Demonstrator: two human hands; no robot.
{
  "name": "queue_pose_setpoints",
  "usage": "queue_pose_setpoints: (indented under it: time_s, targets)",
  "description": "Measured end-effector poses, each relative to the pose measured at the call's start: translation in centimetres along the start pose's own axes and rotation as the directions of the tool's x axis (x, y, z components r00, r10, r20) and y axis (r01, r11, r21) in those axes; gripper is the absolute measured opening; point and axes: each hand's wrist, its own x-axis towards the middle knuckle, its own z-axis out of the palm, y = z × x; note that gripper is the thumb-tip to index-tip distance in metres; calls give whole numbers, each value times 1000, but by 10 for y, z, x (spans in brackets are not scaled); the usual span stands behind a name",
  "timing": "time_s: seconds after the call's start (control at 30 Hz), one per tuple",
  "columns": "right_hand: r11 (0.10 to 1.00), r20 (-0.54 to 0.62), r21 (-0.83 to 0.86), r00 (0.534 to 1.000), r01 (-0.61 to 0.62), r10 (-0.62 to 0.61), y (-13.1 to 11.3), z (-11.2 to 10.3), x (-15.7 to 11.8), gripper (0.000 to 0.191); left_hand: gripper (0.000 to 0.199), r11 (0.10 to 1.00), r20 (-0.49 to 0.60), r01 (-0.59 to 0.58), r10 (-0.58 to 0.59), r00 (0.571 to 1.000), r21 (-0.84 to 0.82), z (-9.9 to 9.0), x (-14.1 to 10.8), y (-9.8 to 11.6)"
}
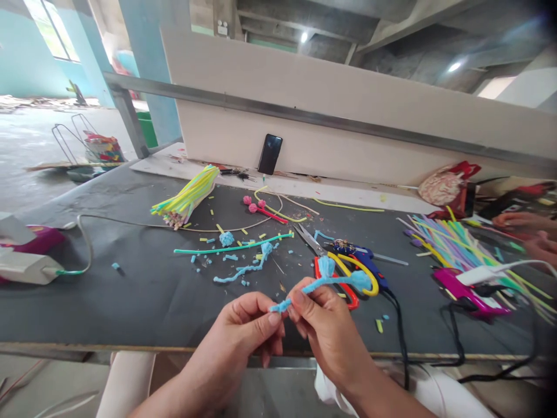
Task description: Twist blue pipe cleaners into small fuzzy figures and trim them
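A blue fuzzy stem with round buds (326, 281) is held between both hands above the table's front edge. My left hand (251, 326) pinches its lower left end between thumb and fingers. Further up the stem, my right hand (319, 313) is closed on it, with two blue buds sticking out to the right. Behind the buds lie scissors (311, 241) with red and yellow handles, blades apart, and a blue glue gun (365, 258). Another blue twisted stem (246, 268) and a loose blue bud (226, 238) rest on the table, left of the scissors.
On the dark table (152, 302) are a yellow-green stem bundle (191, 194), pink buds (256, 204) and scattered clippings. A phone (270, 154) leans on the back panel. At right are pastel stems (461, 244), a magenta power strip (472, 296), black cables and another person's hand (522, 223).
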Motion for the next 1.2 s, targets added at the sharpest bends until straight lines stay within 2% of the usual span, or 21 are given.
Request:
queue_pose_setpoints:
  time_s: [0.07, 0.13, 0.23, 0.3, 0.37, 0.5, 0.53, 0.6, 0.67, 0.73, 0.87, 0.93, 1.0, 1.07, 1.13, 1.2]
  targets:
    - [992, 68, 90, 995, -83, 77, -3, 0, 0, 32, 20, 978, 36, -56, 50, 998, 200, -4, 1, 3]
    - [980, 138, 125, 981, -156, 138, -6, 0, 0, 32, 15, 869, 86, -214, 196, 977, 446, -9, 2, 8]
    - [972, 172, 78, 963, -223, 207, -10, -2, 0, 34, 13, 588, 243, -471, 427, 871, 658, -16, 4, 19]
    - [974, 146, -9, 963, -225, 224, -11, -3, 0, 35, 16, 431, 348, -558, 475, 808, 709, -18, 5, 25]
    - [972, 78, -147, 978, -182, 194, -10, -4, 2, 34, 18, 271, 428, -588, 471, 771, 762, -18, 5, 29]
    - [927, -117, -371, 993, -61, 19, -3, 0, 5, 35, 21, -148, 554, -551, 439, 708, 821, -12, 2, 21]
    - [923, -151, -383, 988, -44, -15, 0, 1, 5, 36, 21, -220, 568, -532, 453, 687, 818, -10, 1, 16]
    - [934, -192, -357, 980, -29, -43, 5, 4, 5, 37, 23, -286, 568, -496, 521, 637, 820, -6, 0, 5]
    - [964, -195, -265, 980, -26, -27, 9, 5, 3, 37, 26, -278, 540, -479, 600, 590, 832, -2, -1, -6]
    - [992, -174, -124, 985, -26, 4, 11, 7, 1, 37, 27, -229, 505, -489, 656, 562, 842, 0, -2, -14]
    - [987, -124, 160, 992, -11, 31, 10, 10, -2, 34, 20, -93, 439, -544, 710, 551, 834, 1, -4, -16]
    - [982, -115, 187, 993, 16, 6, 9, 11, 0, 31, 18, 8, 379, -557, 724, 576, 831, -1, -6, -14]
    - [987, -96, 154, 995, 47, -32, 8, 10, 2, 29, 14, 178, 249, -517, 719, 649, 837, -2, -6, -11]
    - [991, -65, 123, 997, 53, -46, 8, 7, 5, 28, 9, 425, 56, -417, 644, 763, 804, -4, -5, -8]
    - [995, -33, 91, 999, 46, -43, 8, 3, 7, 27, 15, 651, -77, -289, 473, 878, 702, -5, -3, -2]
    - [998, 9, 41, 999, 43, -43, 7, -1, 9, 26, 19, 788, -75, -163, 255, 964, 594, -5, -1, 4]
